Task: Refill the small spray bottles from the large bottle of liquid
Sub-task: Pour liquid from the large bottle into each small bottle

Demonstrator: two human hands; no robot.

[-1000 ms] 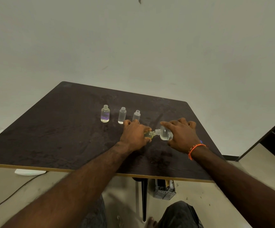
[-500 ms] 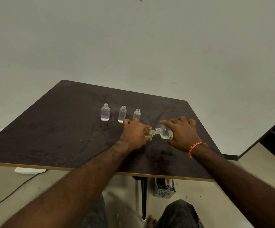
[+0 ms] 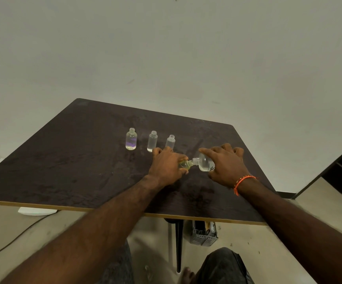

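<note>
Matt dark table (image 3: 74, 160), seemingly wood-grained; clear glossy small bottles (image 3: 131, 139).

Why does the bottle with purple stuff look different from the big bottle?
The purple bottle stands upright, alone; the big bottle is tipped sideways in the right hand. The purple bottle is slim with purple-tinted liquid; the big bottle is rounder and looks clear. Both are see-through and uncapped.
</note>
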